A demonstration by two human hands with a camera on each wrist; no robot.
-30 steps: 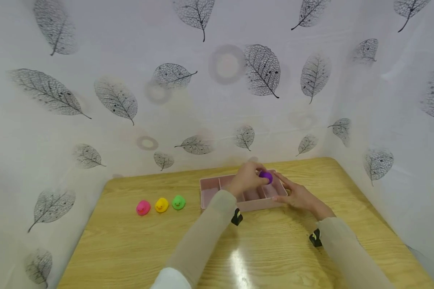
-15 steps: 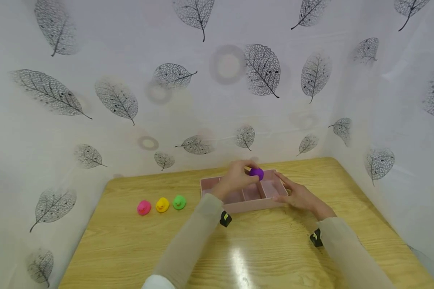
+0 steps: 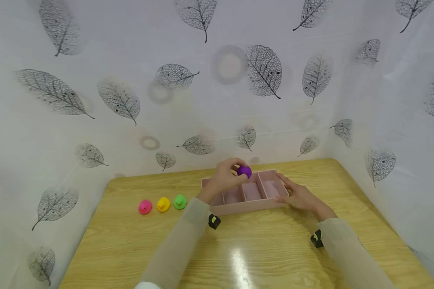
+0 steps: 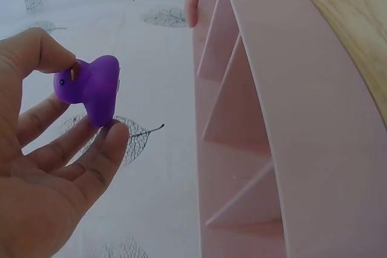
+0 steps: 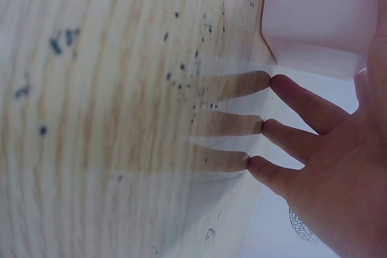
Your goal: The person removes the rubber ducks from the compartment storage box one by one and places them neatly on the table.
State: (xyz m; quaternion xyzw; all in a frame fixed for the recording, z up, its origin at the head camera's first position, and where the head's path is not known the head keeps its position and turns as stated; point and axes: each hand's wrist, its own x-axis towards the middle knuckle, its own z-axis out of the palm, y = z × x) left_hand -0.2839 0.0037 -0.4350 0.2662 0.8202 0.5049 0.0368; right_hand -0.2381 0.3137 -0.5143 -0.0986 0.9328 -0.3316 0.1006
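A purple toy duck [image 3: 244,172] is pinched between the thumb and fingertips of my left hand [image 3: 221,178], held above the back of a pink divided box [image 3: 249,205]. In the left wrist view the duck [image 4: 100,86] is tilted on its side, its dark eye showing, with the box wall to the right. My right hand [image 3: 301,196] grips the box's right end, thumb at the front wall and index finger at the back corner. Its other fingers, fairly straight, touch the tabletop in the right wrist view. The compartments in sight on the right of the box hold nothing.
Pink [image 3: 145,207], yellow [image 3: 163,204] and green [image 3: 180,202] toy ducks stand in a row on the wooden table [image 3: 260,249], left of the box. A white leaf-patterned curtain [image 3: 217,112] hangs close behind the table and along its sides.
My left hand has moved left with the purple duck, from over the rightmost compartment to above the box's middle. The right hand stays at the box's end.
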